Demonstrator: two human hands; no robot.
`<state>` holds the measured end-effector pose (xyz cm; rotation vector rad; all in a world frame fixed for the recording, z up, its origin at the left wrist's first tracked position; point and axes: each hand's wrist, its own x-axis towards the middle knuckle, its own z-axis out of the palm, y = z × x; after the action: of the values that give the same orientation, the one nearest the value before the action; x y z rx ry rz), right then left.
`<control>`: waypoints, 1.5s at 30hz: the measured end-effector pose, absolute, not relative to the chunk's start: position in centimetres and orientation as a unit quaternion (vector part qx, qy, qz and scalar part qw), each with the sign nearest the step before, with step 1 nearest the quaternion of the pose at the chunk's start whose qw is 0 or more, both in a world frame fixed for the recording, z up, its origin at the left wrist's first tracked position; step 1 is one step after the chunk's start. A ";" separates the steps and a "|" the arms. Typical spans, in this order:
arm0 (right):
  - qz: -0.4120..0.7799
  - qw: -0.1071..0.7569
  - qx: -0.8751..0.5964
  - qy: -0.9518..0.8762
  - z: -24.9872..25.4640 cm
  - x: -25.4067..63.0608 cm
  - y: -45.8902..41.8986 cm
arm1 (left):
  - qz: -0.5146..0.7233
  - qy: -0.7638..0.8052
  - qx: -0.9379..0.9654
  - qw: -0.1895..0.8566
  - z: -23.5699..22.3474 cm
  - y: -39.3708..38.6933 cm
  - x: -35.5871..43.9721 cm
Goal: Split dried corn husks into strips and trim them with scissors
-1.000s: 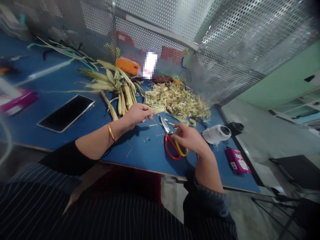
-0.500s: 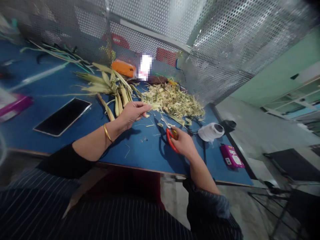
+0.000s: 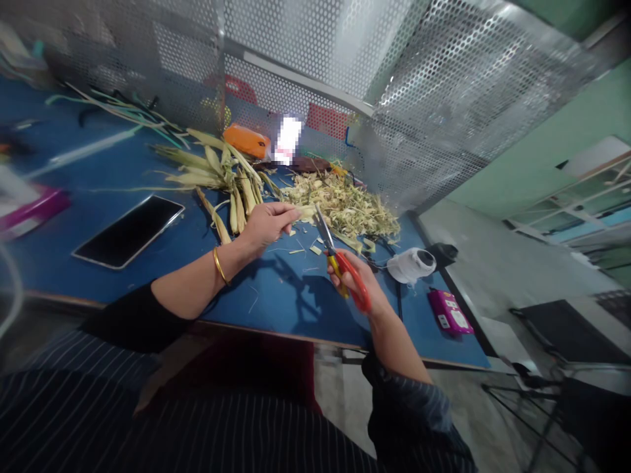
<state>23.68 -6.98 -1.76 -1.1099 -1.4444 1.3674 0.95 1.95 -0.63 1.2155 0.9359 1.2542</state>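
The scissors (image 3: 347, 276) have shiny metal blades and smooth, glossy plastic-looking handles. Dry, papery husks (image 3: 211, 167) look matt and ridged; the shredded heap (image 3: 352, 203) is rough. The phone (image 3: 129, 231) shows a smooth, glossy dark face, the bangle (image 3: 221, 266) gleams like polished metal, and the perforated screen (image 3: 305, 52) has a metallic sheen.

From where I watch, this looks like a small craft workshop: a blue desk (image 3: 276, 295) strewn with plant scraps (image 3: 350, 203) and a white thread spool (image 3: 411, 265), perforated metal panels (image 3: 305, 39) rising behind, a bare grey floor (image 3: 473, 230), and open shelving (image 3: 572, 203) along a green wall (image 3: 537, 144).
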 end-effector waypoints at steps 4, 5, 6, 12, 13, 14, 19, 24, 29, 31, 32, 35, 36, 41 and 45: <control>0.513 0.425 -0.471 -0.578 -1.7 22.7 -6.9 | 0.506 0.407 0.558 0.517 -0.8 1.6 1.3; 0.508 0.426 -0.482 -0.573 -1.7 22.4 -6.9 | 0.500 0.409 0.568 0.509 -0.8 1.6 1.3; 0.504 0.427 -0.492 -0.566 -1.7 22.2 -6.9 | 0.495 0.410 0.577 0.504 -0.8 1.5 1.4; 0.509 0.444 -0.498 -0.544 -1.7 21.8 -6.9 | 0.480 0.424 0.589 0.493 -1.0 1.6 1.3; 0.511 0.446 -0.496 -0.542 -1.7 21.8 -6.9 | 0.477 0.425 0.591 0.491 -1.1 1.6 1.3; 0.511 0.447 -0.495 -0.542 -1.7 21.9 -6.9 | 0.476 0.427 0.594 0.489 -1.2 1.6 1.3; 0.506 0.447 -0.504 -0.539 -1.9 22.1 -6.9 | 0.465 0.434 0.604 0.480 -1.2 1.7 1.4; 0.494 0.444 -0.514 -0.543 -2.6 22.1 -6.8 | 0.458 0.445 0.605 0.475 -1.0 1.5 1.5; 0.382 0.413 -0.572 -0.596 -3.1 22.9 -6.2 | 0.448 0.439 0.576 0.524 -0.9 1.4 1.5; 0.242 0.355 -0.633 -0.644 -3.0 23.4 -6.0 | 0.459 0.429 0.545 0.556 -0.8 1.4 1.5; 0.159 0.304 -0.660 -0.669 -2.9 23.6 -6.0 | 0.470 0.421 0.519 0.576 -0.7 1.5 1.4; -0.028 0.109 -0.688 -0.717 -2.3 24.2 -6.1 | 0.498 0.394 0.419 0.649 -0.2 1.6 1.2; -0.056 0.051 -0.685 -0.725 -2.0 24.3 -6.2 | 0.500 0.385 0.392 0.670 0.0 1.7 1.1; -0.040 -0.034 -0.662 -0.748 1.3 23.8 -5.6 | 0.504 0.339 0.331 0.722 0.9 1.1 1.3; 0.214 0.326 -0.566 -0.726 3.8 19.9 -2.9 | 0.557 0.329 0.325 0.690 0.9 0.3 1.8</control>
<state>19.95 -2.95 3.84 -1.4837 -1.9038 0.5599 1.84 0.30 0.91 0.7258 0.7362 1.2450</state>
